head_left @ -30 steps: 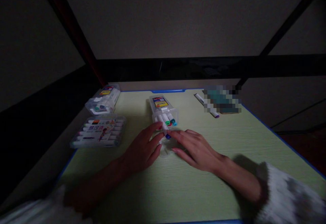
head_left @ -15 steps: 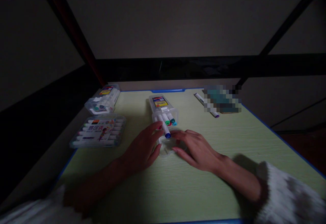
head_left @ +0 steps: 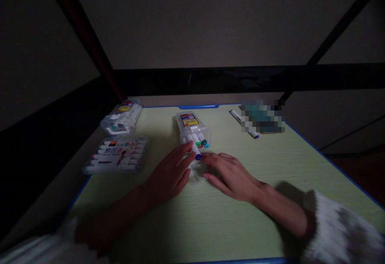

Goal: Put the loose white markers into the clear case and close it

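A white marker with a blue end (head_left: 196, 152) slants out of the clear plastic marker case (head_left: 184, 124) in the middle of the table. Beside it, my left hand (head_left: 168, 172) touches its left side with the fingertips, thumb held apart. The fingertips of my right hand (head_left: 233, 175) rest at the marker's blue end, with the thumb spread away below. Green, teal and light blue marker ends (head_left: 202, 143) show in the case's mouth. Between my hands lies the case's clear lid (head_left: 197, 176), partly hidden by my fingers.
To the left lies a flat clear box of markers (head_left: 117, 156), with another marker case (head_left: 122, 116) behind it. A loose white marker with a purple end (head_left: 252, 131) lies at the right, beside a blurred-out flat object (head_left: 266, 117). The table has a blue edge (head_left: 198, 106).
The blue-ended marker has slid slightly away from me, farther into the case. My left fingertips have shifted a little forward along it; my right hand has barely moved.
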Action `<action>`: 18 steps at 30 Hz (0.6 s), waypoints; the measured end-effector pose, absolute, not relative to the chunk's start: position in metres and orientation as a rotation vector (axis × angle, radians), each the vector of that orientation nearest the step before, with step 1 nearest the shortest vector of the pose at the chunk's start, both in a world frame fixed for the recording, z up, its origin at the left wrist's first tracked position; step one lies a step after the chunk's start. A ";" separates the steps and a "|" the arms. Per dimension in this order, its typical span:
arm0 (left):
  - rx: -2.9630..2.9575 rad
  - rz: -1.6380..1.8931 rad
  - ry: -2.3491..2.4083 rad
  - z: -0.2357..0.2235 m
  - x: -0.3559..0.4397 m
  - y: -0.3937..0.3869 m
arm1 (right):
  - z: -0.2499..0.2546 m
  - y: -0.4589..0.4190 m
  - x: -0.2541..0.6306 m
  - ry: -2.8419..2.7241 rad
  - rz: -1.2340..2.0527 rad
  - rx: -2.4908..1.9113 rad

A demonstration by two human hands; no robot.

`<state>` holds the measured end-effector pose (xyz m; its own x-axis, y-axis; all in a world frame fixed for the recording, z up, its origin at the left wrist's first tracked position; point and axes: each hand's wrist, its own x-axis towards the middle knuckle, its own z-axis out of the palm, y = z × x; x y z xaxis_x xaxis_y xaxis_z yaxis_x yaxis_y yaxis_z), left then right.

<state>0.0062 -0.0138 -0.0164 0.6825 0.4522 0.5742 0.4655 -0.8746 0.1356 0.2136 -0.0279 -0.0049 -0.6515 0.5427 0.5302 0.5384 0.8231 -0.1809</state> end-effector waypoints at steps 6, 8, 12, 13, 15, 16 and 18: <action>-2.845 -0.954 -0.836 -0.017 0.006 -0.015 | -0.005 -0.027 0.214 -2.435 -0.010 -0.822; -2.832 -0.958 -0.849 -0.017 0.006 -0.016 | -0.005 -0.027 0.214 -2.437 -0.015 -0.825; -2.833 -0.942 -0.853 -0.016 0.007 -0.017 | -0.005 -0.028 0.214 -2.447 -0.029 -0.828; -2.835 -0.933 -0.857 -0.016 0.007 -0.016 | -0.005 -0.028 0.214 -2.449 -0.031 -0.832; -2.835 -0.920 -0.863 -0.016 0.006 -0.016 | -0.005 -0.028 0.214 -2.454 -0.031 -0.831; -2.833 -0.920 -0.863 -0.016 0.006 -0.016 | -0.005 -0.028 0.214 -2.456 -0.030 -0.831; -2.831 -0.916 -0.863 -0.017 0.006 -0.016 | -0.006 -0.028 0.214 -2.462 -0.031 -0.828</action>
<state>0.0062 -0.0160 -0.0169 0.6701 0.4959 0.5523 0.5216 -0.8440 0.1251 0.2141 -0.0282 -0.0059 -0.6669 0.5546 0.4976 0.5668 0.8111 -0.1444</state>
